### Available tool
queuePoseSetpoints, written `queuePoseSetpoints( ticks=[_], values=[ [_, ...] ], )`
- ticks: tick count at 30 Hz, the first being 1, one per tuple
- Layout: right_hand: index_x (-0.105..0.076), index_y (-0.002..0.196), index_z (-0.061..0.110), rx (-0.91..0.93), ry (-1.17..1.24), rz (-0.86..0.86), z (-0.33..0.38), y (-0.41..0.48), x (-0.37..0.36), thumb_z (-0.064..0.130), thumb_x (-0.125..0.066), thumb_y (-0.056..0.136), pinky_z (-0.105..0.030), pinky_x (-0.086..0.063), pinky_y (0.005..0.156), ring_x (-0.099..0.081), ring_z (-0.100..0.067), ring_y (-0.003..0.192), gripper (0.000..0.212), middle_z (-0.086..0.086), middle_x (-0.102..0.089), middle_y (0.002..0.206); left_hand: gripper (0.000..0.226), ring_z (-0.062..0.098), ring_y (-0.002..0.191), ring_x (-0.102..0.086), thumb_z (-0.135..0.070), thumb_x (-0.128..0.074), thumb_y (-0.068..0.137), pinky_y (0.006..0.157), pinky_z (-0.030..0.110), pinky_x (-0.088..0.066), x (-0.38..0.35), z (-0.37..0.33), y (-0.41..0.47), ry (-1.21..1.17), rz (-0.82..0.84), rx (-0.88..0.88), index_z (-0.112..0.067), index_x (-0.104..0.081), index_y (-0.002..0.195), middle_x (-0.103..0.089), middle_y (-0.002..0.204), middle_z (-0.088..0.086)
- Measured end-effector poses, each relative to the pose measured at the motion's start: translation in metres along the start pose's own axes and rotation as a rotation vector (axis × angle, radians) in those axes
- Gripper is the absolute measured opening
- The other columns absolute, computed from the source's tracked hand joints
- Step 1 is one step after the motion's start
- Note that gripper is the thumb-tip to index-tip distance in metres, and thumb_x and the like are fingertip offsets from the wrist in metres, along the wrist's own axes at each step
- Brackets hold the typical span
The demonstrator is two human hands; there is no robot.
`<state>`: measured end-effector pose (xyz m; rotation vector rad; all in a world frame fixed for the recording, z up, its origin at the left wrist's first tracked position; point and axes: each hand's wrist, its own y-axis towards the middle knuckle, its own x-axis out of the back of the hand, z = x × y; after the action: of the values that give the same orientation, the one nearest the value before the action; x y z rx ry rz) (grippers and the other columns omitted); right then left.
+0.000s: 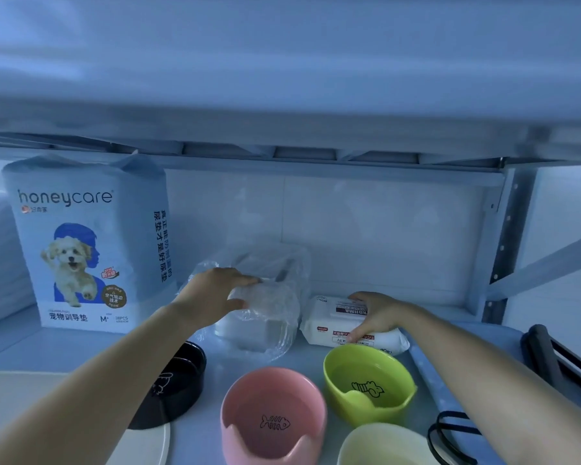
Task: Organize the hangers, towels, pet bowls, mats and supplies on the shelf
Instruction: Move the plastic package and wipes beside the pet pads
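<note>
1. Head view, looking down into a white metal shelf (64, 347) in dim bluish light; both bare forearms reach in from the bottom of the frame.
2. The left hand (220, 290) lies on a white object wrapped in a clear plastic bag (265, 317), in the middle of the shelf towards the back. Its grip is closed round the bag: fingers curl over the top and the thumb presses the near side.
3. The right hand (374, 313) holds a white wipes pack (346, 327), which lies flat just right of the bag. Its grip spans the pack, fingers over the far edge and thumb on the near face.
4. A tall pack of honeycare pet pads (84, 243), printed with a fluffy dog, stands upright at the back left, just beside the bag.
5. Four pet bowls sit at the front of the shelf. A black bowl (178, 380) is on the left, partly hidden by the left forearm. A pink bowl (272, 417) with a fishbone drawing is in the centre. A green bowl (369, 387) is right of it, just in front of the wipes pack. A pale yellow bowl (383, 448) is cut off by the bottom edge.
6. Black hangers (450, 434) lie at the lower right, beyond the right forearm.
</note>
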<state>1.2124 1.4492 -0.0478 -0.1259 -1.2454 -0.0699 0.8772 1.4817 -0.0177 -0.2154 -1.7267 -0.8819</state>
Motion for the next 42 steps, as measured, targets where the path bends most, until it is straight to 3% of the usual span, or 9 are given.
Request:
queuePoseSetpoints(
  ticks=[3, 8, 13, 19, 25, 28, 33, 39, 42],
  values=[
    [-0.035, 0.139, 0.025, 0.039, 0.001, -0.111, 0.000, -0.005, -0.001, 0.047, -0.086, 0.053, -0.030, -0.035, 0.106, -0.041, -0.016, 0.127, 0.103, 0.005, -0.042, 0.142, 0.049, 0.007, 0.096, -0.047, -0.036, -0.064, 0.085, 0.089, 0.020, -0.035, 0.003, 0.004, 0.003, -0.001, 0.011, 0.001, -0.049, -0.046, 0.129, -0.057, 0.125, -0.017],
    [-0.039, 0.137, 0.024, 0.061, 0.130, -0.303, -0.001, -0.023, 0.030, 0.043, -0.089, 0.051, -0.027, -0.036, 0.104, -0.045, -0.014, 0.123, 0.101, 0.005, -0.047, 0.137, 0.044, 0.014, 0.110, -0.052, -0.040, -0.065, 0.084, 0.095, 0.028, -0.039, -0.003, 0.007, 0.009, 0.004, -0.010, 0.041, -0.049, -0.051, 0.124, -0.057, 0.126, -0.018],
    [-0.040, 0.136, 0.024, 0.049, 0.172, -0.379, -0.015, -0.061, 0.070, 0.039, -0.090, 0.052, -0.022, -0.036, 0.096, -0.048, -0.011, 0.115, 0.099, 0.007, -0.050, 0.130, 0.040, 0.011, 0.116, -0.051, -0.039, -0.064, 0.085, 0.086, 0.021, -0.035, -0.006, -0.010, 0.021, -0.009, -0.020, 0.014, -0.043, -0.055, 0.124, -0.056, 0.127, -0.018],
    [-0.043, 0.133, 0.026, 0.022, 0.172, -0.409, -0.033, -0.097, 0.081, 0.037, -0.090, 0.051, -0.026, -0.040, 0.099, -0.051, -0.011, 0.113, 0.096, 0.009, -0.053, 0.125, 0.040, 0.016, 0.121, -0.049, -0.032, -0.060, 0.089, 0.094, 0.024, -0.038, -0.020, -0.054, 0.051, -0.001, 0.016, -0.048, -0.038, -0.053, 0.127, -0.056, 0.131, -0.011],
    [-0.048, 0.127, 0.029, 0.047, 0.228, -0.458, -0.021, -0.116, 0.093, 0.030, -0.089, 0.055, -0.026, -0.042, 0.089, -0.056, -0.012, 0.106, 0.083, 0.009, -0.058, 0.116, 0.046, 0.015, 0.126, -0.044, -0.034, -0.057, 0.090, 0.102, 0.024, -0.032, -0.031, -0.086, 0.060, -0.045, 0.025, -0.194, -0.032, -0.046, 0.135, -0.049, 0.136, -0.008],
    [-0.049, 0.126, 0.026, 0.087, 0.238, -0.456, -0.005, -0.120, 0.102, 0.026, -0.089, 0.057, -0.023, -0.040, 0.084, -0.057, -0.011, 0.103, 0.080, 0.008, -0.059, 0.116, 0.052, 0.012, 0.126, -0.041, -0.039, -0.066, 0.083, 0.099, 0.016, -0.026, -0.022, -0.073, 0.047, -0.229, -0.071, -0.197, -0.032, -0.050, 0.132, -0.045, 0.136, -0.007],
    [-0.046, 0.123, 0.033, 0.159, 0.191, -0.382, 0.039, -0.123, 0.101, 0.027, -0.089, 0.057, -0.007, -0.037, 0.074, -0.053, -0.004, 0.098, 0.078, 0.019, -0.055, 0.107, 0.078, 0.009, 0.129, -0.036, -0.054, -0.075, 0.068, 0.102, 0.019, -0.027, 0.025, -0.037, 0.022, -0.359, -0.166, -0.149, -0.039, -0.040, 0.136, -0.036, 0.141, -0.012],
    [-0.045, 0.130, 0.029, 0.269, 0.125, -0.309, 0.112, -0.101, 0.078, 0.033, -0.091, 0.051, -0.020, -0.040, 0.091, -0.054, -0.007, 0.109, 0.091, 0.015, -0.054, 0.119, 0.087, 0.005, 0.132, -0.031, -0.068, -0.064, 0.063, 0.105, 0.020, -0.022, 0.077, -0.017, 0.002, -0.408, -0.124, -0.114, -0.038, -0.034, 0.139, -0.032, 0.144, -0.013],
    [-0.038, 0.138, 0.026, 0.306, 0.102, -0.290, 0.150, -0.090, 0.065, 0.035, -0.091, 0.050, -0.018, -0.036, 0.094, -0.049, -0.007, 0.115, 0.103, 0.013, -0.049, 0.130, 0.085, 0.005, 0.132, -0.030, -0.057, -0.071, 0.069, 0.102, 0.018, -0.022, 0.084, -0.011, -0.006, -0.353, -0.025, -0.110, -0.036, -0.032, 0.141, -0.030, 0.145, -0.014]
  ],
)
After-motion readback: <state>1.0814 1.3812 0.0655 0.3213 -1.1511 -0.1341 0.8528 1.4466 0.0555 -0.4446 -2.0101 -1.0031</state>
